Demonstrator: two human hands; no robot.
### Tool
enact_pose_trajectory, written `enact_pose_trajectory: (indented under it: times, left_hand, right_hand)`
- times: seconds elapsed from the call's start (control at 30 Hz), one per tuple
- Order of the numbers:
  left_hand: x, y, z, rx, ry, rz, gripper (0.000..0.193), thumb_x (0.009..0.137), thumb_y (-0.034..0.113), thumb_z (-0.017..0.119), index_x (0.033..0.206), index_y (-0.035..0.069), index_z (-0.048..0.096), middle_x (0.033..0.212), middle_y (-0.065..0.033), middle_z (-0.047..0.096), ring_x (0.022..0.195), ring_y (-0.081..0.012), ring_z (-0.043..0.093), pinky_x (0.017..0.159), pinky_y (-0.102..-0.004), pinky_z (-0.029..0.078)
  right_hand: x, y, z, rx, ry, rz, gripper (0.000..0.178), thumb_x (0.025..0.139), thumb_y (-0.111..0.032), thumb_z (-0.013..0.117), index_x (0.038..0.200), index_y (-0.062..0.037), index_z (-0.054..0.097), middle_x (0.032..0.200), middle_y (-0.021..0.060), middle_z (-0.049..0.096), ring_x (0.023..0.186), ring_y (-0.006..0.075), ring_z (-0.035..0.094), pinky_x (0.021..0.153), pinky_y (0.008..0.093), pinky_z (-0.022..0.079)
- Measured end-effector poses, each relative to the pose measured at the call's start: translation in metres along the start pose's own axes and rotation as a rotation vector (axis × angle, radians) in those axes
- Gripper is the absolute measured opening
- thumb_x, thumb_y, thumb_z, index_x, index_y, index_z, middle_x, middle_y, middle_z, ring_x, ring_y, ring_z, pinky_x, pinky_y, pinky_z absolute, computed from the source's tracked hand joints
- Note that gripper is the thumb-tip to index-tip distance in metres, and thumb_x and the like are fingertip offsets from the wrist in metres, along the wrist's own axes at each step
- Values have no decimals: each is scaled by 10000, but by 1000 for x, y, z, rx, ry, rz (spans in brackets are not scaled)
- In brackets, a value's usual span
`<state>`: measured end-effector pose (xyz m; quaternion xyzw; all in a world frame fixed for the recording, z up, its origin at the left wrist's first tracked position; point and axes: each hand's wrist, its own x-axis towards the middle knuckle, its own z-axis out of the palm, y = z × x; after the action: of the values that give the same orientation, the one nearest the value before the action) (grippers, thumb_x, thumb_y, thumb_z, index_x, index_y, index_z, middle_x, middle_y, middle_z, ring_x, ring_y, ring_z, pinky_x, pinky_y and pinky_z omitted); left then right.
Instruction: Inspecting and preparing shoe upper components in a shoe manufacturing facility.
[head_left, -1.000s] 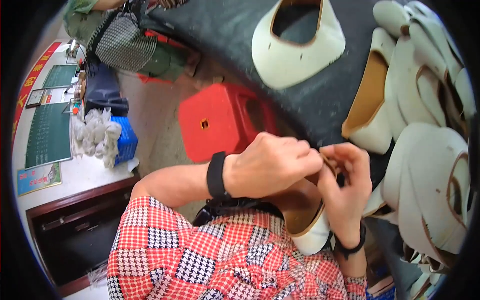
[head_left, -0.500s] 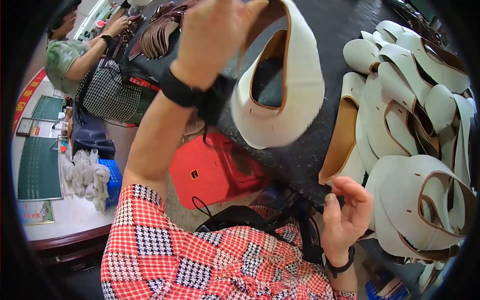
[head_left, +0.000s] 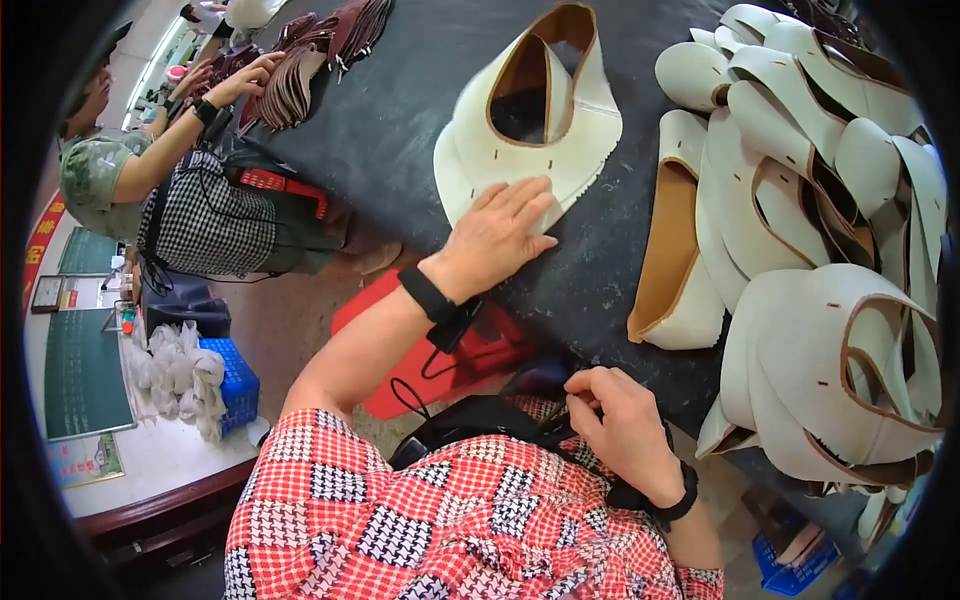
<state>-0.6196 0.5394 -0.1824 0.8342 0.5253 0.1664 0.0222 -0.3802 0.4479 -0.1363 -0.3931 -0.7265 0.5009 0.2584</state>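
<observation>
White leather shoe uppers [head_left: 530, 165] with tan inner edges, apparently overlapped, lie on the dark table in front of me. My left hand [head_left: 500, 235] rests flat on their near edge, fingers stretched and thumb out. Close to my body, at the table's near edge, my right hand [head_left: 625, 430] has its fingers curled in toward the thumb; whether anything is between them is hidden. Right of the uppers stands a single white upper [head_left: 685, 320] showing its tan inside, beside a heap of similar white uppers [head_left: 790, 370].
The black table [head_left: 400, 130] carries brown strap-like pieces [head_left: 290, 90] at the far left, under a co-worker's hand [head_left: 240, 85]. A red stool [head_left: 490, 345] stands below the table edge. Blue baskets sit at left [head_left: 235, 380] and lower right [head_left: 795, 565].
The upper that my left hand held raised now lies on the table, with that hand flat on it. My right hand has moved left and down from beside the heap, toward my body.
</observation>
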Motion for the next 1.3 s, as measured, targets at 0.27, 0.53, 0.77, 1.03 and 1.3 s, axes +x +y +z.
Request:
enact_pose_trajectory:
  times: [0.27,0.53,0.77,1.03,1.3]
  left_hand:
    - [25,108,-39,-481,166,-59,254,820,111,616,1056,22,586,946,-162,636,843,-253,619,752,-332,486]
    - [42,200,-54,-834,70,-92,93,847,14,577,921,-12,628,818,-86,654,656,-87,585,619,-205,465]
    - [145,343,-61,-701,481,446,595,702,210,734,1171,-19,450,997,-175,596,874,-342,585,812,-399,456]
    - [181,324,-86,-1047,469,103,293,764,110,590,1026,-18,558,842,-172,634,754,-261,626,685,-341,485]
    - [71,291,-144,-401,924,-157,427,856,59,537,1248,-13,384,1151,-101,505,1012,-230,530,893,-351,421]
  right_hand:
    - [-60,-11,-51,425,-19,344,200,780,-115,700,683,3,572,542,46,583,493,50,530,442,221,398]
    - [-131,-26,-97,441,81,181,125,786,-62,678,760,-7,568,579,43,585,488,87,535,461,237,419]
    - [-165,-30,-128,347,292,144,127,796,-45,644,898,5,587,685,67,597,581,103,579,543,258,464]
    - [-179,4,-122,82,287,-3,157,775,-1,625,928,-14,590,773,93,615,663,168,602,580,262,474]
    - [-155,-6,-135,450,567,-546,487,699,76,664,1126,28,436,1146,198,482,899,218,584,785,296,492]
